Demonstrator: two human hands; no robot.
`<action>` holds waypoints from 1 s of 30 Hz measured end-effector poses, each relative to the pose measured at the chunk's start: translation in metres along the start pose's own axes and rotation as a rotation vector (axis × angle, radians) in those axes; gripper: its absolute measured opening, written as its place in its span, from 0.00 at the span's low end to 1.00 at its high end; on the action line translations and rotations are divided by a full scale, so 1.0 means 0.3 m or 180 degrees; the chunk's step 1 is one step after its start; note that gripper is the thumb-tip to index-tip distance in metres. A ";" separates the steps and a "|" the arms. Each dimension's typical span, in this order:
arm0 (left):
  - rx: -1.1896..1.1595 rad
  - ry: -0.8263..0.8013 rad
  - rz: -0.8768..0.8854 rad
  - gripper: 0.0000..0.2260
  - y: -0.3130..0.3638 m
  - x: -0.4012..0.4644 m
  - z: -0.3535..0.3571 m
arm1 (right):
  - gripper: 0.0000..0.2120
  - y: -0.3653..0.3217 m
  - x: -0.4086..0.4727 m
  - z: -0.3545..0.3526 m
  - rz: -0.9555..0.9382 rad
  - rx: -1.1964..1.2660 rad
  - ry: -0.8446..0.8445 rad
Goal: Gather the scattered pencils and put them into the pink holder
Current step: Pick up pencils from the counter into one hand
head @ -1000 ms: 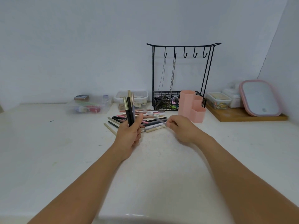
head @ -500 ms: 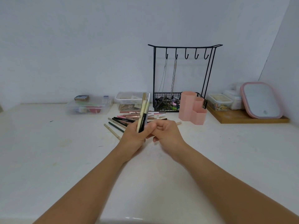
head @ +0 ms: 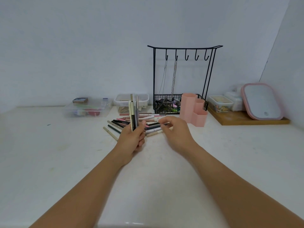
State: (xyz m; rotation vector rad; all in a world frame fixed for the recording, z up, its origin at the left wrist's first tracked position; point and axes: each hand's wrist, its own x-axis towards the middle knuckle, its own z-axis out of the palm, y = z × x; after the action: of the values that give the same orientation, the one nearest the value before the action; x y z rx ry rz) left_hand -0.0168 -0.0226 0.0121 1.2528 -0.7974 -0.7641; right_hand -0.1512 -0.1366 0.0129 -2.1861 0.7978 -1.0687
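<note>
Head view shows the job as well short of finished. The pink holder (head: 192, 111) stands on the white counter (head: 49, 153) to the right of the pile, in front of the black wire rack (head: 181, 76), and no pencil can be seen sticking out of any of its compartments. A small bunch of pencils (head: 134, 112) has been collected, but it is in the grasp of the left hand (head: 132, 139), not in the holder. Most of the scattered pencils (head: 131, 120) lie in a loose fan on the counter beyond both hands, with a few more off to the left, near the front edge of the pile. So, judging from this, the gathering is partly done and the placing has not begun.

The left hand is raised just above the counter with its fingers curled around the lower ends of the bunch, which stands roughly upright, tips pointing up. The right hand (head: 174, 130) reaches out low over the right end of the pile, back of the hand up, fingers bent. Its fingertips seem to be closing on a dark pencil (head: 156, 124) lying across the heap, though blur makes it hard to tell whether that pencil is truly pinched or only touched.
</note>
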 end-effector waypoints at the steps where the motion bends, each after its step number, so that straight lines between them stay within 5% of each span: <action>1: -0.0070 0.0017 -0.0065 0.09 0.002 0.001 -0.003 | 0.12 0.025 0.005 -0.012 0.0004 -0.0507 -0.0051; 4: -0.0192 0.0039 -0.0103 0.08 0.001 0.006 -0.012 | 0.14 0.075 0.005 -0.032 0.0078 -0.1398 -0.0554; 12: -0.0171 0.0135 -0.0132 0.09 0.006 0.006 -0.010 | 0.13 0.078 0.013 -0.038 -0.0117 -0.2021 -0.0802; 17: -0.0183 0.0187 -0.0290 0.13 0.012 0.007 -0.007 | 0.03 0.073 0.019 -0.060 -0.0060 -0.1872 -0.0763; 24: -0.0149 0.0177 -0.0272 0.18 0.019 -0.005 0.001 | 0.04 0.077 0.029 -0.069 -0.0078 -0.1920 -0.0956; 26: -0.0244 0.0172 -0.0273 0.20 0.017 -0.008 0.004 | 0.03 0.056 0.029 -0.067 -0.0101 -0.1416 -0.0763; 30: -0.0202 -0.0015 -0.0063 0.17 0.008 -0.007 0.004 | 0.03 -0.050 0.015 -0.042 0.0217 0.1127 -0.0577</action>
State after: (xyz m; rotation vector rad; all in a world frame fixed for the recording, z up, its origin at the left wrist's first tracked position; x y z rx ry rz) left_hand -0.0189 -0.0210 0.0144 1.2041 -0.7601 -0.8027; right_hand -0.1555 -0.1329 0.0322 -1.9082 0.5502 -0.8864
